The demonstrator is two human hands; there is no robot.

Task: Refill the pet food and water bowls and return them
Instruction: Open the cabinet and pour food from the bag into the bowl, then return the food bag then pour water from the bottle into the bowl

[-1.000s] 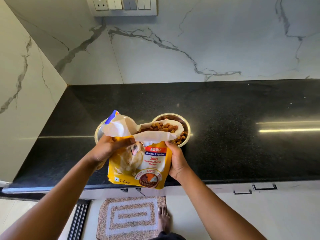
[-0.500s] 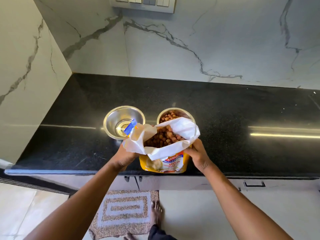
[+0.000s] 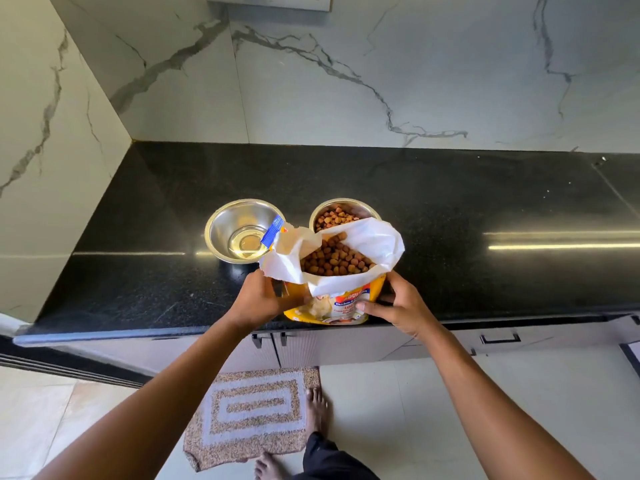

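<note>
On your black stone counter [image 3: 450,209], under veined marble walls [image 3: 346,81], two steel bowls stand: the left bowl [image 3: 227,230] shiny inside, the right bowl [image 3: 346,201] holding kibble [image 3: 334,218]. One open food bag [image 3: 346,306] stands just before them, your left hand [image 3: 263,299] and right hand [image 3: 401,306] clasping its sides.

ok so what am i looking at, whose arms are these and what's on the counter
No machine here: a person wears a camera on the head, so this one picture looks forward and down at their own arms. The left hand and right hand hold an open yellow food bag at the front edge of a black counter; brown kibble shows inside it. Behind it stand two steel bowls: the right bowl holds kibble, the left bowl holds none. Below are a floor mat and bare feet.
</note>
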